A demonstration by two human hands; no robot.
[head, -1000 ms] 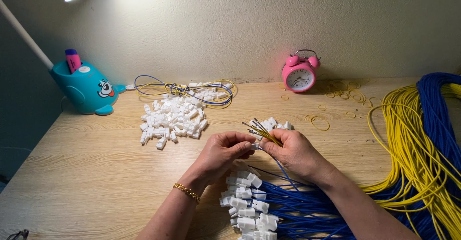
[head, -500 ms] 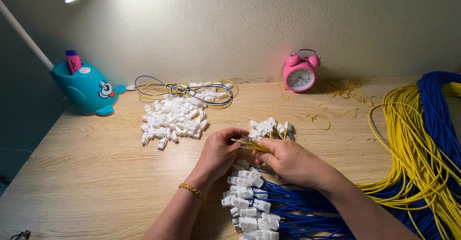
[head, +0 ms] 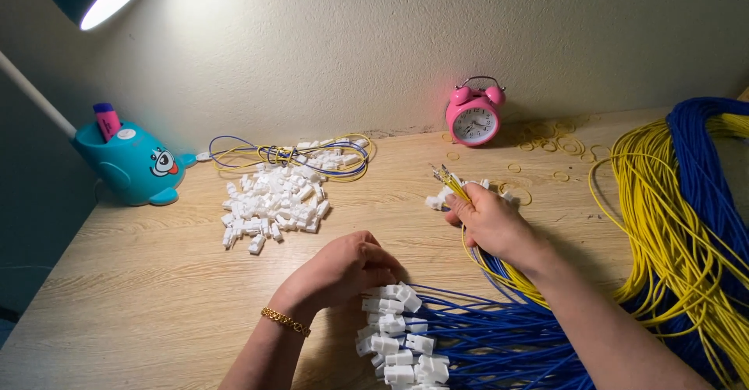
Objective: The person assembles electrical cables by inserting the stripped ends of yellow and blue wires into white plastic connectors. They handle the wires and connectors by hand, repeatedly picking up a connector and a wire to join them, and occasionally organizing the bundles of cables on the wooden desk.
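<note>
My right hand [head: 490, 223] grips a bunch of yellow wires [head: 451, 182] whose metal-tipped ends stick up past my fingers, with a few white connectors beside them. My left hand [head: 343, 269], a gold bracelet on its wrist, rests fingers-down at the near end of a bundle of blue wires [head: 484, 335] ending in white plastic connectors [head: 394, 335]; its fingers touch the topmost connector, and whether it grips one is hidden.
A pile of loose white connectors [head: 273, 207] lies at centre left, with a coil of finished wires [head: 289, 154] behind it. A teal whale-shaped holder [head: 133, 164], a pink alarm clock [head: 473, 117], scattered rubber bands [head: 546, 136] and large yellow and blue wire hanks [head: 686, 203] stand around.
My hands have parted: the left dropped down to the blue-wire connectors near me, while the right stayed up with the yellow wire ends.
</note>
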